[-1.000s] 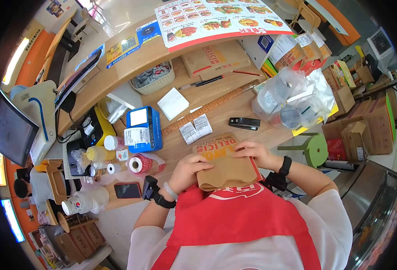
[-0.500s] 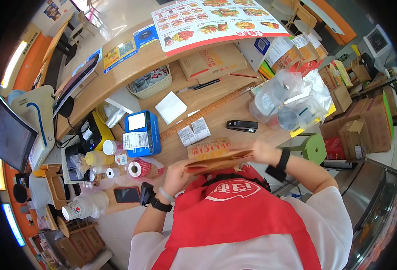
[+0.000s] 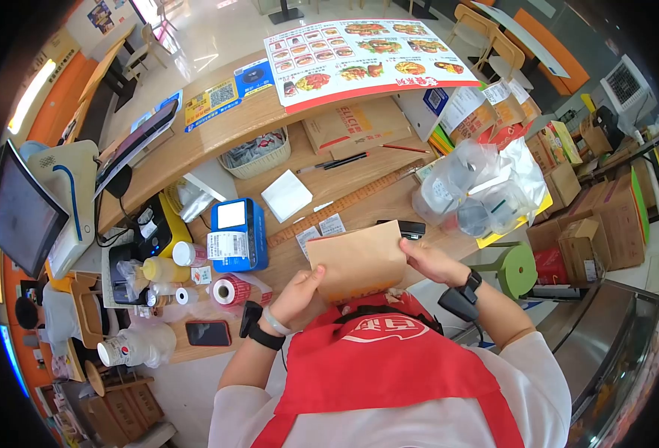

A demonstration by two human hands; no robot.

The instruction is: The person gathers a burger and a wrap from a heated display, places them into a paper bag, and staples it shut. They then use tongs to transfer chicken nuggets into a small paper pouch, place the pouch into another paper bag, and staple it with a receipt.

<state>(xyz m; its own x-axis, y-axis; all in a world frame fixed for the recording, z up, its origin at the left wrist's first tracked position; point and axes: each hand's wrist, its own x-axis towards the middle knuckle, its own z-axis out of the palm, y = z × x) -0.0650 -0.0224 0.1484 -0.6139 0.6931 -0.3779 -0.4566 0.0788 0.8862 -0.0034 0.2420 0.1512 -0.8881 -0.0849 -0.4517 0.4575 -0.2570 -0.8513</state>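
Observation:
A brown kraft paper bag (image 3: pixel 359 261) is held up in front of my apron, its plain side facing up and some orange print near its lower edge. My left hand (image 3: pixel 298 295) grips its left edge, thumb on top. On the opposite edge, my right hand (image 3: pixel 430 261) pinches the paper with the thumb over it; the fingers beneath are mostly hidden. Behind the bag, the black stapler (image 3: pixel 411 230) and printed receipts (image 3: pixel 331 225) on the counter are partly covered. The inside of the bag cannot be seen.
A blue label printer (image 3: pixel 237 231), a red label roll (image 3: pixel 231 290) and a phone (image 3: pixel 208 334) lie to the left. Plastic cups (image 3: pixel 449 175) stand right on the wooden counter. A ruler (image 3: pixel 344 205) and white paper (image 3: pixel 286 196) lie farther back. A green stool (image 3: pixel 514 270) is at right.
The paper bag has turned from nearly edge-on, with its printed side partly visible, to show a broad plain face. It now covers part of the stapler and receipts.

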